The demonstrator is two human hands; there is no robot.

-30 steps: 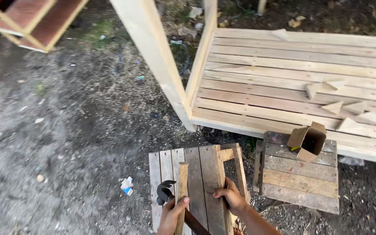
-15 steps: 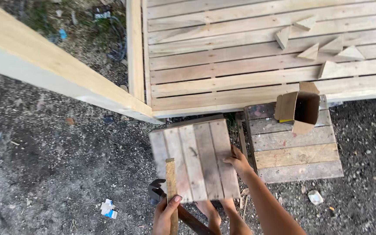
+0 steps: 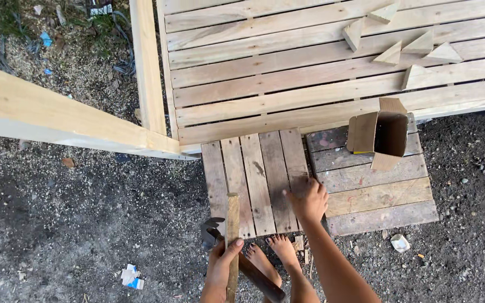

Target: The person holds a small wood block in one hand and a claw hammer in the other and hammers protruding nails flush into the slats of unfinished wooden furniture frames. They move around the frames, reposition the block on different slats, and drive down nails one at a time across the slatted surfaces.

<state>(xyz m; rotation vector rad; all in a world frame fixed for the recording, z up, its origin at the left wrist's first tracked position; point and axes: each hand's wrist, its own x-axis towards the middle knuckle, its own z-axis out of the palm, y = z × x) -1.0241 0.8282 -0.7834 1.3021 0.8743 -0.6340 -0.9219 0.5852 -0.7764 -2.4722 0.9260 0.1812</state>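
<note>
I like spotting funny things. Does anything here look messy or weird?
Yes. An open cardboard box lies tipped on its side on the low slatted stool. Triangular wood offcuts lie scattered on the big slatted platform, paper scraps litter the gravel, and bare feet stand beside a hammer.

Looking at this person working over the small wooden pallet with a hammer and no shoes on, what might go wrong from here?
The bare feet stand right below the hammer and the wooden stick gripped together in the left hand; a slip might drop either onto the toes. The right hand rests on the rough slats of the small pallet, so splinters seem possible. The gravel ground carries litter and could hurt unprotected soles.
</note>
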